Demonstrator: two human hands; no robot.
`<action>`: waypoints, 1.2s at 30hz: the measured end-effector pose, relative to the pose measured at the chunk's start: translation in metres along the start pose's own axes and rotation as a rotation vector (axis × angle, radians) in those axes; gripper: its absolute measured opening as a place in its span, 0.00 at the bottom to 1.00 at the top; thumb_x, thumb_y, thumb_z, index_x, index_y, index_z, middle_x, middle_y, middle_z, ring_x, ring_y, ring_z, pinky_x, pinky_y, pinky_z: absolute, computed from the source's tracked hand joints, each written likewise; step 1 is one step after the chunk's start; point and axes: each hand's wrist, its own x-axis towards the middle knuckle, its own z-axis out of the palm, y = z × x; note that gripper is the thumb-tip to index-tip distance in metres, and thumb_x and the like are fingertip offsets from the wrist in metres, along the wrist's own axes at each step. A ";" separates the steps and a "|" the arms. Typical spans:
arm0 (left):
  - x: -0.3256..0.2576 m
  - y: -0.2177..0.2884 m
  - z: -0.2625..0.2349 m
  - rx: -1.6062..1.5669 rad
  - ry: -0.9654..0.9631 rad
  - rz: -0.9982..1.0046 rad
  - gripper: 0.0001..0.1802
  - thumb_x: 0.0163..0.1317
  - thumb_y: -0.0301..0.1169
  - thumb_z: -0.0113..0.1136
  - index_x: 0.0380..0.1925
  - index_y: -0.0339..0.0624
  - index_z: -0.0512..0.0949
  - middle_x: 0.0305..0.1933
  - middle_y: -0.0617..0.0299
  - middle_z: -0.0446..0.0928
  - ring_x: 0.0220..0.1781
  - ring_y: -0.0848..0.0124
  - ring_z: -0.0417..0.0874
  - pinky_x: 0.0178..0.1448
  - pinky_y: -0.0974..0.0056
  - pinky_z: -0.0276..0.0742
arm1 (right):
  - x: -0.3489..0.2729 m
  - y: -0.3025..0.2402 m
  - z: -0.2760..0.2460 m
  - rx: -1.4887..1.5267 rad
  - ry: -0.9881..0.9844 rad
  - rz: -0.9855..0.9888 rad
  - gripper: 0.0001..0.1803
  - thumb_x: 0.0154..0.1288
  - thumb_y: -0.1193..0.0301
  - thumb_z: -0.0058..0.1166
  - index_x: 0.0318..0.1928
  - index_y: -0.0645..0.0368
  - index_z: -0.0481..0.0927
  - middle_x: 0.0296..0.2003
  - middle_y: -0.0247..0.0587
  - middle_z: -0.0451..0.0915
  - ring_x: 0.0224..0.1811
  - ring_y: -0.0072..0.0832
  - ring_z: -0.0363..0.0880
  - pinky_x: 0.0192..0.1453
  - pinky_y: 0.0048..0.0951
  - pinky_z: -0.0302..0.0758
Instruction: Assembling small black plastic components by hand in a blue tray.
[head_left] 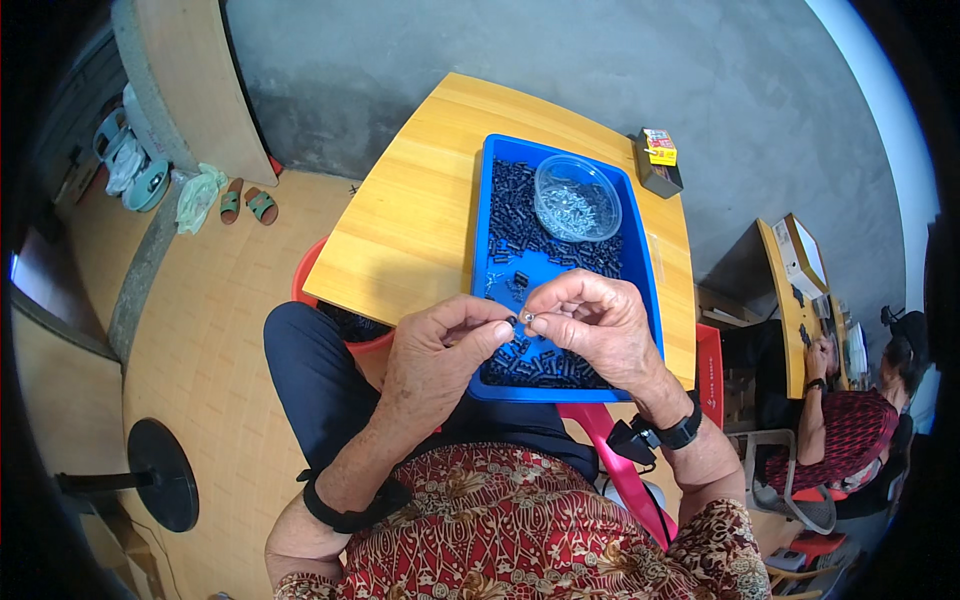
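My left hand [435, 355] pinches a small black plastic part [512, 322] between thumb and fingertips. Almost touching it, my right hand [600, 325] grips a tiny shiny metal piece [527, 317], too small to make out exactly. Both hands are above the near half of a blue tray [484, 200] that holds many black tube-like parts [512, 205]. In the tray's far right part sits a clear round bowl [617, 215] with silvery screw-like pieces [575, 208] inside. A few loose metal bits lie on the tray floor left of my fingers.
The tray stands on a yellow wooden table [400, 220]. A dark box [660, 180] with a yellow packet is at its far right corner. Red tubs [310, 270] flank the table below. Another person [840, 440] sits working at a table on the right.
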 end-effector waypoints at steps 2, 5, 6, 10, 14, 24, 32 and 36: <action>0.000 0.000 0.000 0.012 -0.001 0.000 0.07 0.64 0.25 0.61 0.40 0.35 0.81 0.34 0.66 0.81 0.37 0.82 0.79 0.42 0.75 0.74 | 0.000 0.000 0.001 -0.003 -0.002 -0.005 0.06 0.64 0.79 0.60 0.41 0.62 0.81 0.32 0.30 0.81 0.33 0.12 0.77 0.38 0.16 0.75; -0.001 0.001 0.001 0.054 0.010 0.025 0.07 0.63 0.26 0.62 0.39 0.35 0.81 0.33 0.66 0.81 0.37 0.81 0.78 0.42 0.74 0.74 | -0.001 0.000 0.001 -0.022 -0.006 0.006 0.05 0.64 0.79 0.60 0.40 0.62 0.81 0.32 0.29 0.81 0.33 0.12 0.76 0.38 0.17 0.74; -0.001 0.000 0.001 0.054 0.010 0.026 0.07 0.63 0.26 0.62 0.39 0.35 0.81 0.33 0.66 0.81 0.37 0.81 0.78 0.42 0.74 0.74 | -0.001 0.000 0.001 -0.055 -0.009 0.006 0.04 0.63 0.79 0.60 0.39 0.62 0.81 0.32 0.29 0.81 0.33 0.12 0.75 0.38 0.17 0.74; -0.001 0.000 0.001 0.178 0.039 0.079 0.07 0.62 0.26 0.62 0.38 0.35 0.81 0.32 0.64 0.81 0.36 0.80 0.78 0.42 0.72 0.74 | 0.000 -0.003 0.004 -0.109 -0.011 -0.011 0.02 0.63 0.79 0.60 0.37 0.63 0.81 0.33 0.30 0.80 0.34 0.13 0.74 0.38 0.19 0.72; -0.003 0.006 0.003 0.283 0.065 0.099 0.07 0.61 0.26 0.62 0.37 0.35 0.81 0.32 0.61 0.82 0.36 0.77 0.79 0.42 0.70 0.74 | 0.000 -0.004 0.005 -0.111 -0.004 -0.011 0.02 0.62 0.79 0.60 0.36 0.64 0.81 0.34 0.32 0.80 0.35 0.14 0.74 0.39 0.19 0.73; -0.003 0.001 0.004 0.408 0.094 0.185 0.06 0.58 0.25 0.64 0.36 0.37 0.81 0.33 0.57 0.81 0.36 0.68 0.82 0.42 0.66 0.75 | 0.000 -0.004 0.004 -0.216 -0.021 -0.067 0.02 0.62 0.79 0.59 0.36 0.62 0.81 0.32 0.34 0.79 0.35 0.19 0.76 0.40 0.23 0.73; -0.001 -0.009 0.001 0.663 0.079 0.368 0.06 0.58 0.24 0.65 0.37 0.38 0.82 0.33 0.60 0.81 0.34 0.74 0.81 0.38 0.70 0.75 | 0.007 -0.020 0.002 -0.534 -0.139 -0.148 0.02 0.61 0.81 0.57 0.33 0.63 0.78 0.32 0.38 0.80 0.36 0.27 0.80 0.41 0.29 0.76; -0.002 -0.009 0.002 0.705 0.060 0.377 0.06 0.59 0.24 0.65 0.37 0.37 0.82 0.33 0.60 0.81 0.33 0.75 0.80 0.38 0.70 0.74 | 0.013 -0.027 0.003 -0.665 -0.236 -0.222 0.02 0.62 0.80 0.57 0.33 0.63 0.78 0.30 0.37 0.79 0.35 0.27 0.79 0.39 0.30 0.76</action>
